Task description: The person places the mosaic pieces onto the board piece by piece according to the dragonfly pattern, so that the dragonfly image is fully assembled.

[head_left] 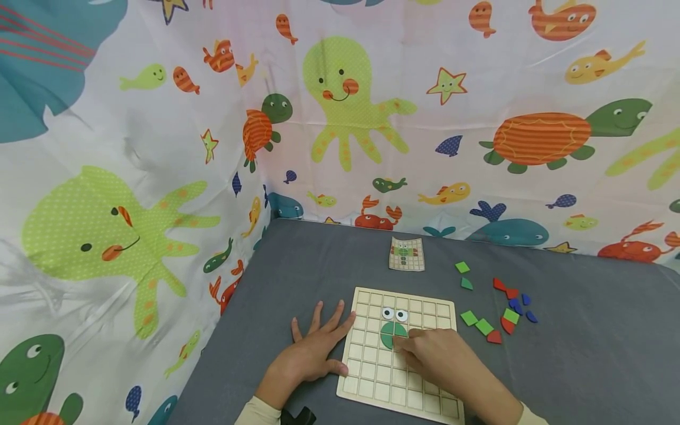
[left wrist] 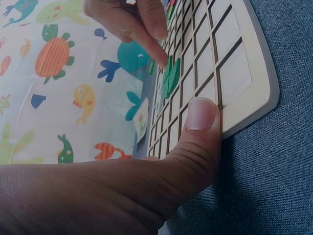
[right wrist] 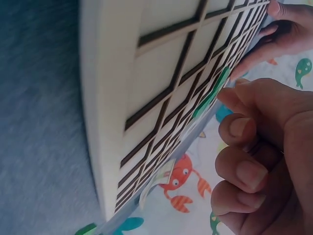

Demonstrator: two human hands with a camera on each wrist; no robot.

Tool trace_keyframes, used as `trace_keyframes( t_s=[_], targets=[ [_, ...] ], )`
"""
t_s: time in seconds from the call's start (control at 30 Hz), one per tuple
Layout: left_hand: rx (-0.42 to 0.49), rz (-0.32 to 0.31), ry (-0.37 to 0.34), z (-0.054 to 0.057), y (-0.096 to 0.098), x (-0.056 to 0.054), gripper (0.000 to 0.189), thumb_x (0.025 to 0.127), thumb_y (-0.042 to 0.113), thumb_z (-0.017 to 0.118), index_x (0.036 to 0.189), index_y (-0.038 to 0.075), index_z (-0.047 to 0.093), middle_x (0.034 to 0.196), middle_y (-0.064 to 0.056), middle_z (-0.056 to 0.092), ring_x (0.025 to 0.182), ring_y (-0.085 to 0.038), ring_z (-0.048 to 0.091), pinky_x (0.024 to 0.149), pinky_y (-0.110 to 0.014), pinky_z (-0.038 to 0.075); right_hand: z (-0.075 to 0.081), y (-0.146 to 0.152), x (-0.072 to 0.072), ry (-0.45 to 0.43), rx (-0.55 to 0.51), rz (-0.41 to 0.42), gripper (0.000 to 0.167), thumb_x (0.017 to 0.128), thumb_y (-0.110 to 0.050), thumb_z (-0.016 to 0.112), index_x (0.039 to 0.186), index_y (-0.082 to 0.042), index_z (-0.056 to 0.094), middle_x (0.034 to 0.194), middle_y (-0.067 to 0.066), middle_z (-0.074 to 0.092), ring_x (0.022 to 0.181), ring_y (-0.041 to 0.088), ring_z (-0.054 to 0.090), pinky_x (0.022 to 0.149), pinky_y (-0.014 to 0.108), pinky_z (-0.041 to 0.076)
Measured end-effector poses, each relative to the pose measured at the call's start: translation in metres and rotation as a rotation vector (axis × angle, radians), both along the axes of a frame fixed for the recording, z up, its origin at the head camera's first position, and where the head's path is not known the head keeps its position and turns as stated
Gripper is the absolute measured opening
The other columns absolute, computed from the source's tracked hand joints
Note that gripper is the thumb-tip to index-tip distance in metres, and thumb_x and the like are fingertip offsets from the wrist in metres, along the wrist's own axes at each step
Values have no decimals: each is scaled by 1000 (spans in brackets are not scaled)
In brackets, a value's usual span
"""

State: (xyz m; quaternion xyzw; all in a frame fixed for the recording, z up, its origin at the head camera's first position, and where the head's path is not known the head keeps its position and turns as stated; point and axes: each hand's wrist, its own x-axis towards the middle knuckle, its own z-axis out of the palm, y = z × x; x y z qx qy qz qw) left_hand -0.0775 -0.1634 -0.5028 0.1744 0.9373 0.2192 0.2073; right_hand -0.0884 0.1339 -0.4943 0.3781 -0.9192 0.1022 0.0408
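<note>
A wooden grid board lies on the grey cloth. Green quarter-circle pieces form a round shape near its upper middle, below two white eye pieces. My right hand reaches over the board from the right, its index fingertip pressing at the lower right of the green shape and partly hiding it. In the right wrist view, the other fingers are curled in and hold nothing. My left hand is spread beside the board, its thumb resting on the left edge.
Loose green square pieces, red pieces and blue pieces lie scattered right of the board. A small pattern card lies behind it. A curtain printed with sea animals stands at the back and left.
</note>
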Motion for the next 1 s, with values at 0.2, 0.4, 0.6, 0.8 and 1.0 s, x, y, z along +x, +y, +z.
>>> trace_keyframes(
  t_s=[0.2, 0.4, 0.6, 0.8, 1.0],
  targets=[
    [9, 0, -3, -1, -1, 0, 109, 82, 46, 82, 171, 33, 21, 179, -4, 6, 162, -46, -9, 107, -92, -4, 1, 12, -3, -41, -36, -31, 11, 95, -22, 81, 106, -23, 85, 70, -14, 56, 51, -2, 34, 46, 20, 33],
    [4, -1, -1, -1, -1, -1, 109, 82, 47, 81, 171, 33, 21, 179, -3, 6, 162, -46, -8, 107, -92, -3, 3, 26, -6, -72, -43, -65, 8, 96, -23, 80, 103, -22, 83, 74, -15, 59, 55, -3, 43, 47, 21, 38],
    [2, -1, -4, -1, -1, -1, 109, 82, 47, 81, 171, 34, 21, 179, -3, 6, 162, -46, -8, 107, -92, -3, 4, 43, -9, -44, -58, -150, 7, 94, -24, 82, 100, -21, 83, 85, -12, 68, 57, -4, 48, 44, 19, 36],
    [1, 0, -7, -3, 0, -1, 108, 83, 46, 82, 171, 34, 21, 179, -2, 6, 162, -46, -8, 108, -91, -3, 11, 61, -18, -15, -47, -253, 8, 93, -23, 83, 100, -20, 81, 78, -15, 62, 51, -4, 37, 41, 22, 31],
    [0, 0, -14, -3, 0, -2, 108, 84, 46, 81, 171, 34, 20, 179, -2, 4, 162, -45, -10, 108, -91, -3, 13, 77, -29, 30, -89, -299, 12, 94, -20, 83, 105, -15, 79, 77, -12, 63, 51, -4, 39, 40, 23, 30]
  ],
)
